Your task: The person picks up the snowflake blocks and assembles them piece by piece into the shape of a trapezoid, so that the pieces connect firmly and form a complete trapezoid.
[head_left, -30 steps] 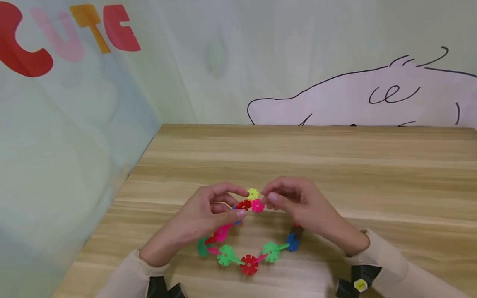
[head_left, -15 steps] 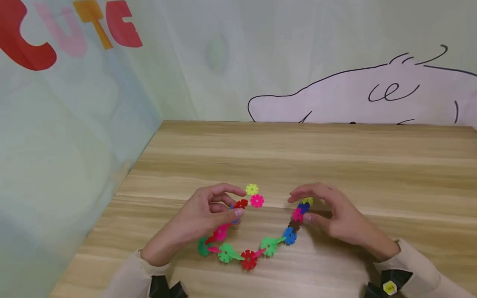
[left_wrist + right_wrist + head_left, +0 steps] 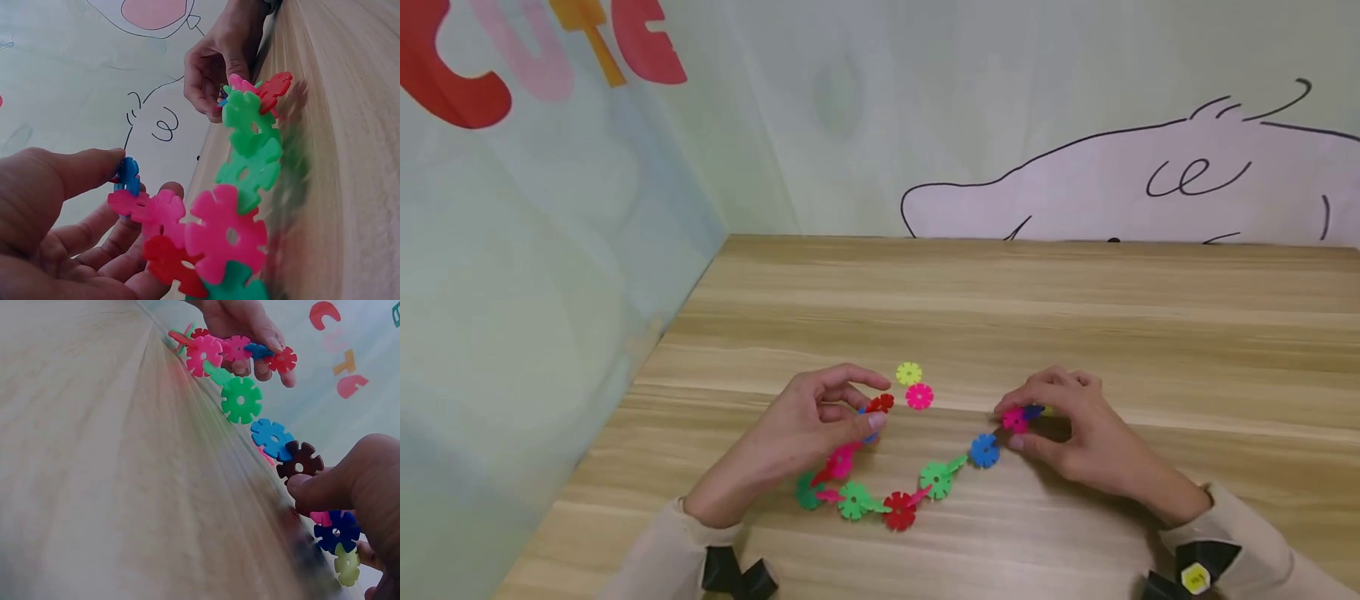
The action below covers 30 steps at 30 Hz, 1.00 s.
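Observation:
A curved chain of interlocking flower-shaped plastic discs (image 3: pixel 898 511) in several colours hangs between the hands, its middle low over the table. My left hand (image 3: pixel 816 429) pinches the chain's left end at a blue disc (image 3: pixel 128 175), with a red disc (image 3: pixel 282 359) at the tip beyond it. My right hand (image 3: pixel 1078 425) grips the other end, thumb against a brown disc (image 3: pixel 300 461). Past that thumb come a pink disc (image 3: pixel 1016 420), a dark blue disc (image 3: pixel 337 532) and a pale yellow disc (image 3: pixel 347 565).
Just beyond the left fingertips, a loose yellow disc (image 3: pixel 909 372) and a loose pink disc (image 3: pixel 919 396) lie side by side on the wooden table (image 3: pixel 1037 308). Printed walls stand behind the table (image 3: pixel 820 150) and along its left side (image 3: pixel 550 250).
My right hand has left the spot beside the loose pink disc, moved right and taken hold of the chain's right end, which has turned. My left hand keeps its hold.

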### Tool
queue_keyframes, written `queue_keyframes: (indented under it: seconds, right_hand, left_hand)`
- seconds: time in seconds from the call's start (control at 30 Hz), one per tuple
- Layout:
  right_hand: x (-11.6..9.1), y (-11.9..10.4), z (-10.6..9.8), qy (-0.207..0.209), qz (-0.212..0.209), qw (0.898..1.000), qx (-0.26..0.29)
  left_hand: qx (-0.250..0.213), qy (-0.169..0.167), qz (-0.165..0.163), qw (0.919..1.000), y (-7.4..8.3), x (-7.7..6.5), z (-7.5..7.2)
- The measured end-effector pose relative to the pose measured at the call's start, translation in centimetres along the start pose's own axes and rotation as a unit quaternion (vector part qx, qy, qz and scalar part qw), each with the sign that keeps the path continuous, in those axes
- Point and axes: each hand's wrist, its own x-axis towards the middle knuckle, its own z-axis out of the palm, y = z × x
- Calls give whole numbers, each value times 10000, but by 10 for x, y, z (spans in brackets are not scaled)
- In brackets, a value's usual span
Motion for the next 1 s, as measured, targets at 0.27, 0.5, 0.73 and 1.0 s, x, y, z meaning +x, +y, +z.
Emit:
queue_keyframes:
  seconds: [0.27, 0.5, 0.73, 1.0]
  right_hand:
    - [2, 1, 1, 37, -481, 9988, 115]
    - [2, -3, 5, -57, -529, 9982, 267]
    - [3, -10, 10, -288, -600, 9969, 416]
    - [1, -25, 12, -273, -887, 9956, -102]
  left_hand:
    - [84, -40, 4, 10000, 0, 1, 1]
    - [85, -138, 58, 9999, -2, 2, 4]
    - [29, -116, 189, 9997, -7, 3, 7]
    - [57, -46, 200, 9998, -7, 3, 8]
